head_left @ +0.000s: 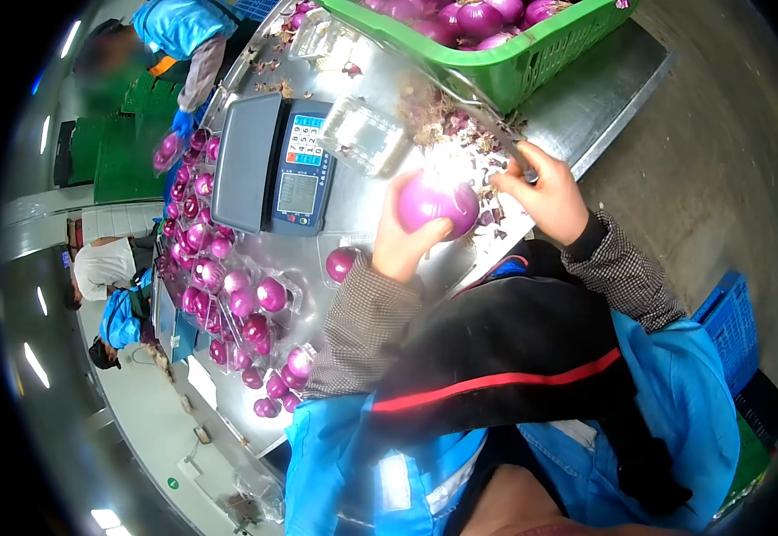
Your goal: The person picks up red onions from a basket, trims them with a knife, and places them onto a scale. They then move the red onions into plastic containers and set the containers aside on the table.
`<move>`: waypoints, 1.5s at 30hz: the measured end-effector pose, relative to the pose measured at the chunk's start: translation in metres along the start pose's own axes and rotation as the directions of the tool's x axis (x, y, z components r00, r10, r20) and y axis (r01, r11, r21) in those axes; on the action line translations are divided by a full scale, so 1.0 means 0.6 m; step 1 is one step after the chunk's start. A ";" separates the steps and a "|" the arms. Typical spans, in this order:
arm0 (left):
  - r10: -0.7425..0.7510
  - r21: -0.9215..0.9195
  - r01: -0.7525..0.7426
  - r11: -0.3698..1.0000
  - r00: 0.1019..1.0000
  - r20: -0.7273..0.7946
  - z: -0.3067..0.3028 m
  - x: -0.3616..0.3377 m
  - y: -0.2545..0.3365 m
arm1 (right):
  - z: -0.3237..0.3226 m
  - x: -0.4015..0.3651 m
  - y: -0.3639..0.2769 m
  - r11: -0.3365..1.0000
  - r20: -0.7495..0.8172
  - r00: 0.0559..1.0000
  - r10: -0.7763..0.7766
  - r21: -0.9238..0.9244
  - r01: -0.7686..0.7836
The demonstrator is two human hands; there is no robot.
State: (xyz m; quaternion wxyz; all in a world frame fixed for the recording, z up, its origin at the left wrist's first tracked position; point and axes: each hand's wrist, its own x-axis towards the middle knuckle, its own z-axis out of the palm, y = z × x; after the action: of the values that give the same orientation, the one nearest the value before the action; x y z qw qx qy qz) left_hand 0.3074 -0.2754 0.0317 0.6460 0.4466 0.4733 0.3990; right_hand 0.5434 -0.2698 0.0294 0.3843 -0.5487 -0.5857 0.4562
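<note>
A large peeled purple onion [438, 207] is held in my left hand [403, 234], its fingers curled round the left and lower sides. To the right, my right hand [545, 192] is closed on a thin knife [489, 116], whose blurred blade points up towards the green basket. The knife and the onion are apart. Loose skins and root trimmings [456, 125] lie on the metal table [585, 116] between and beyond the hands. Just left of my left hand, a single onion [341, 263] sits in a clear tray.
A scale [299, 192] stands left of a clear container stack [364, 136]. Many packed onions [237, 299] cover the table's left side. A green basket [541, 67] of onions stands at the top. A blue-gloved co-worker [183, 123] holds packed onions; other people are farther off.
</note>
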 end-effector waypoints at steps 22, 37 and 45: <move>0.211 0.169 -0.220 0.961 0.975 0.069 0.033 -0.016 -0.008 | 0.044 0.003 -0.034 0.911 0.019 0.927 -0.375 -0.177 0.372; -0.352 -0.003 0.352 0.936 0.936 -0.017 -0.022 -0.053 -0.029 | 0.067 -0.006 -0.014 0.919 0.331 0.926 -0.180 -0.278 0.278; -0.212 0.579 0.326 0.747 0.943 -0.258 -0.187 -0.107 -0.086 | 0.167 -0.010 0.041 0.941 0.555 0.828 0.076 0.234 -0.244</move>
State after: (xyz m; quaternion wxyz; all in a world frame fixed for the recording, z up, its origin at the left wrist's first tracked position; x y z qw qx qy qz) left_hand 0.1884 -0.3280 -0.0182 0.4720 0.5219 0.6915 0.1633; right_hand 0.4561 -0.2877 -0.0224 0.2417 -0.3825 -0.5465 0.7047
